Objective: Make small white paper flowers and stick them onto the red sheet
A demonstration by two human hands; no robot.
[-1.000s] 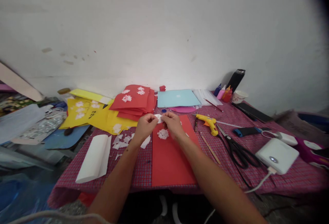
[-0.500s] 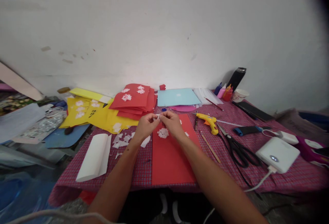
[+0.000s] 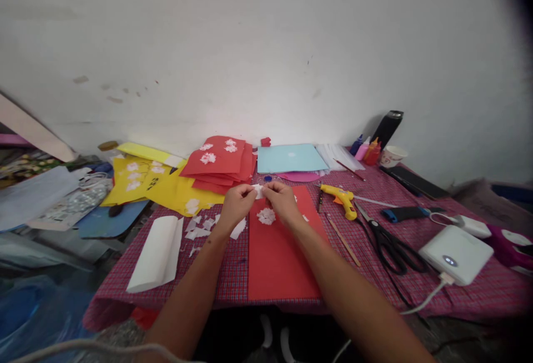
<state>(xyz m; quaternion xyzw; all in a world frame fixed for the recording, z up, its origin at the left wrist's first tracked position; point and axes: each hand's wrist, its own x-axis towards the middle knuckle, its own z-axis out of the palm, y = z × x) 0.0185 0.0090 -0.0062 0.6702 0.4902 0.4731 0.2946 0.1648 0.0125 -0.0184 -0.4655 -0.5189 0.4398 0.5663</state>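
Between my two hands is a small white paper piece (image 3: 259,191), pinched from both sides above the top of a red sheet (image 3: 283,263). My left hand (image 3: 239,206) grips its left edge with the fingertips. On its right edge the thumb and fingers of my right hand (image 3: 282,202) are closed. A white paper flower (image 3: 266,216) lies on the red sheet just below the hands, and more white bits show partly behind my right hand. Torn white paper scraps (image 3: 198,232) lie left of the sheet.
A folded white paper roll (image 3: 154,255) lies at left, with yellow sheets (image 3: 166,190) and stacked red sheets (image 3: 214,157) behind. To the right are a yellow glue gun (image 3: 339,196), black scissors (image 3: 391,246), a wooden stick (image 3: 343,240), a cutter (image 3: 405,213) and a white box (image 3: 457,255).
The fingertips have drawn slightly apart, and more of the white paper piece shows between them. The whole view has shifted slightly.
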